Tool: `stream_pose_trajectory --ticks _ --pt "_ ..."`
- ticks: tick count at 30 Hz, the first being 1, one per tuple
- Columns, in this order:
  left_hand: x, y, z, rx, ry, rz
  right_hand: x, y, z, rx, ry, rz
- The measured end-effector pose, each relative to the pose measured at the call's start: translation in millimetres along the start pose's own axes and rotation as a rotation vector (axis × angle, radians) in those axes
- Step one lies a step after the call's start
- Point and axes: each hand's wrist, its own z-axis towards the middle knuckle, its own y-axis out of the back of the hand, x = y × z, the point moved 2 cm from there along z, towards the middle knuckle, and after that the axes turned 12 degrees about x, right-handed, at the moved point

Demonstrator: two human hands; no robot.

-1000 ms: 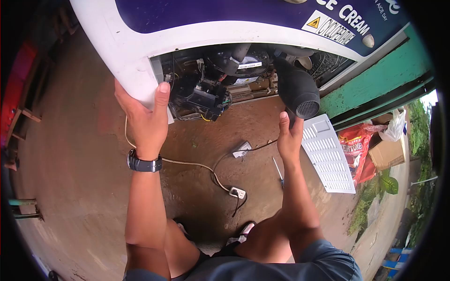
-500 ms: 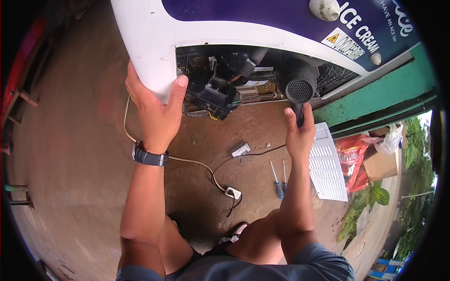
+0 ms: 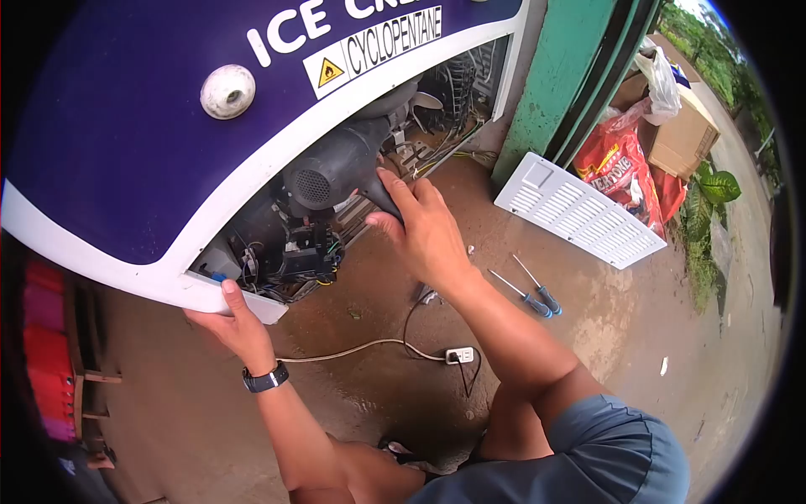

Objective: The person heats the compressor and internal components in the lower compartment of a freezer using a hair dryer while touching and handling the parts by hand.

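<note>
My right hand is wrapped around the handle of a black hair dryer. Its round rear grille faces me, and its barrel reaches into the open lower compartment of an ice cream freezer. The nozzle end is partly hidden among the parts inside. With the thumb on top, my left hand grips the white bottom corner of the freezer; its fingers are partly hidden. Near that hand, a black electrical box with wires shows in the compartment. Wire condenser coils sit at the far end.
Two screwdrivers lie on the wet concrete floor beside a white louvred panel. A white extension socket with a plugged-in cord rests near my legs. Right of a green post are a red bag and a cardboard box.
My view has turned to the right. The hair dryer has gone deeper into the compartment and now points toward the coil end. My left hand still holds the freezer corner.
</note>
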Motion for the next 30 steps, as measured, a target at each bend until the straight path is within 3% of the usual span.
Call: stream_pose_trajectory --ticks 22,30 --pt "-1 -6 2 -0.04 0.039 -0.134 -58 4 -2 0.065 0.198 0.139" --pt "3 -6 1 -0.068 0.02 -0.148 -46 10 -4 0.102 0.101 0.085"
